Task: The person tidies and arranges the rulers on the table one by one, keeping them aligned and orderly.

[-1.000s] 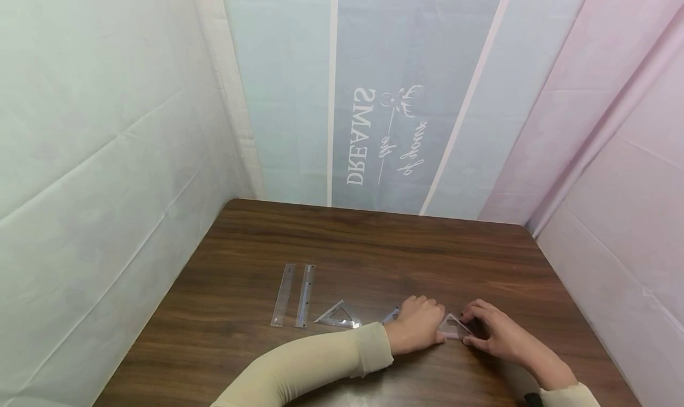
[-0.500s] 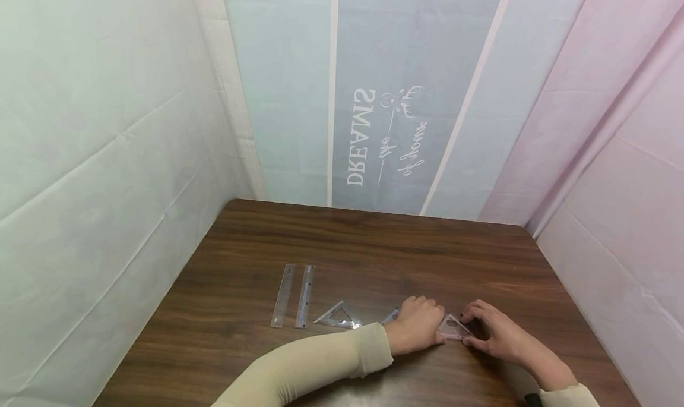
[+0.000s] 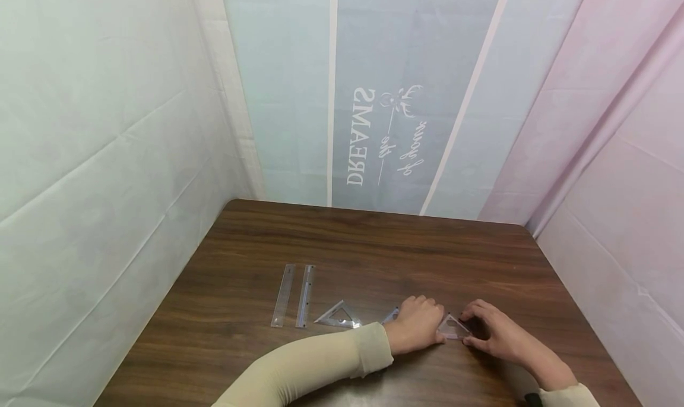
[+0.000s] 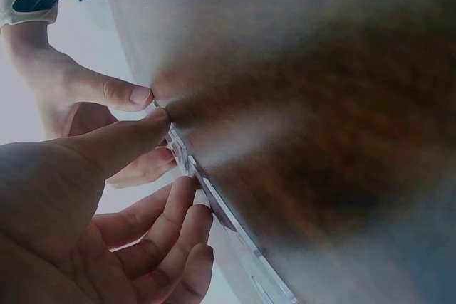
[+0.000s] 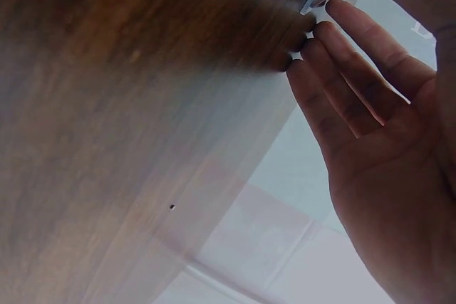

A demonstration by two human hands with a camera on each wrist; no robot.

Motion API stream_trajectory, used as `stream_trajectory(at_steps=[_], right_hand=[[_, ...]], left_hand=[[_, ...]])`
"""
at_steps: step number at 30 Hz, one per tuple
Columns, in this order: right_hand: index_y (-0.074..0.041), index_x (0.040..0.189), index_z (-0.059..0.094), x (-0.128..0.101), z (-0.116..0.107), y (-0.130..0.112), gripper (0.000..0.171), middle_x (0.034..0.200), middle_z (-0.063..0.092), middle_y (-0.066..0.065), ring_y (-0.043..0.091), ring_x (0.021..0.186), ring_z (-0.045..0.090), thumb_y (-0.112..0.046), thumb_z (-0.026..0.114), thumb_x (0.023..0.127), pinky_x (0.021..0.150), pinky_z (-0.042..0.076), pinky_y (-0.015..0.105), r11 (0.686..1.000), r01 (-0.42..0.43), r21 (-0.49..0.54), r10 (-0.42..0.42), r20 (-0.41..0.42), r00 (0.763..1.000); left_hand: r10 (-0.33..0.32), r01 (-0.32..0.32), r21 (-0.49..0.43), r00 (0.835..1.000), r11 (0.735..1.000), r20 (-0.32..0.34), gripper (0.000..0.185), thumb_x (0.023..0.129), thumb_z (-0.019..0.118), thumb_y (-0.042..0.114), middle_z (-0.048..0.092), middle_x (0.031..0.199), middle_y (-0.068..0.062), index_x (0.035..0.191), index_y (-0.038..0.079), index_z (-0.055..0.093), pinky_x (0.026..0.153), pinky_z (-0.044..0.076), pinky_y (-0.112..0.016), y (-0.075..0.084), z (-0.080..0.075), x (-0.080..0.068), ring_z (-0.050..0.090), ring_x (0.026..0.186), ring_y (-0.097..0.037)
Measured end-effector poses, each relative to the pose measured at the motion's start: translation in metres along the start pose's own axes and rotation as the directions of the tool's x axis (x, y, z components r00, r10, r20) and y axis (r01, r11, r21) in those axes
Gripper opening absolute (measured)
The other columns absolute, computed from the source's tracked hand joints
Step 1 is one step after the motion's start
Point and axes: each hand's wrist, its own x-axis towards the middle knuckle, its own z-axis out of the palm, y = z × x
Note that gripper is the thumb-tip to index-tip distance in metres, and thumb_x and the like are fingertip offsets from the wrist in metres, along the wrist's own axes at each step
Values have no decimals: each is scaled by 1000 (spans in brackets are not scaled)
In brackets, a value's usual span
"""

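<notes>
A small clear plastic set square [image 3: 454, 337] lies on the table between the two hands. My left hand [image 3: 418, 324] pinches its left side with thumb and fingertips, the arm reaching across from the left. On its right side, the thumb and index finger of my right hand [image 3: 498, 334] grip the edge. Another clear set square [image 3: 392, 315] shows partly from behind my left hand; the rest is hidden. In the left wrist view, a long clear edge [image 4: 246, 247] runs beneath the left fingers. The other right fingers [image 5: 349, 90] extend with their tips at the tabletop.
A larger clear set square [image 3: 327, 314] lies left of the hands. Farther left are two clear rulers, one plain [image 3: 283, 295] and one with a bluish strip [image 3: 305, 297], roughly parallel. The brown wooden table [image 3: 374, 246] is enclosed by hanging cloth [image 3: 278, 98] on three sides.
Nearly everything stays put. The small set square shifts very slightly between the fingers; both hands keep their places on it.
</notes>
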Motion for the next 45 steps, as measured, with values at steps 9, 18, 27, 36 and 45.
stream_trajectory(at_steps=[9, 18, 27, 36, 45], right_hand=[[-17, 107, 72, 1, -2, -9, 36, 109, 66, -7, 10, 100, 64, -19, 97, 81, 87, 53, 21, 999, -42, -4, 42, -4, 999], [-13, 114, 72, 10, -5, -12, 30, 110, 68, -8, 13, 99, 68, -19, 89, 90, 82, 59, 38, 991, -132, 32, 131, 11, 991], [-12, 116, 73, 21, -7, -9, 27, 112, 72, -5, 20, 104, 70, -20, 86, 94, 86, 60, 44, 989, -146, -34, 146, -1, 989], [-4, 127, 72, 31, -13, -3, 44, 126, 73, 11, 36, 118, 67, -22, 89, 91, 95, 51, 55, 984, -148, -95, 141, -76, 987], [2, 137, 67, 39, -18, 7, 61, 143, 61, 29, 58, 133, 52, -24, 91, 87, 110, 35, 77, 984, -149, -97, 136, -132, 982]], left_hand=[[9, -10, -53, 1000, 999, -21, 37, 90, 79, 65, 67, 90, 15, 98, 29, 72, 73, 48, -22, -6, 0, -4, 61, 83, -3], [17, -25, -162, 999, 987, -51, 37, 101, 69, 59, 73, 106, 17, 123, 30, 77, 84, 52, -21, -34, -7, -11, 67, 97, -2], [-75, 68, -240, 997, 968, -24, 48, 102, 64, 64, 72, 124, 11, 133, 28, 74, 94, 53, -29, -81, -14, -22, 67, 109, -10], [-175, 152, -292, 983, 944, -51, 58, 102, 63, 66, 66, 141, 0, 142, 23, 69, 106, 52, -41, -134, -21, -38, 63, 126, -21], [-254, 223, -319, 966, 921, -57, 68, 103, 61, 66, 58, 154, -5, 152, 19, 60, 115, 47, -49, -190, -26, -57, 56, 140, -28]])
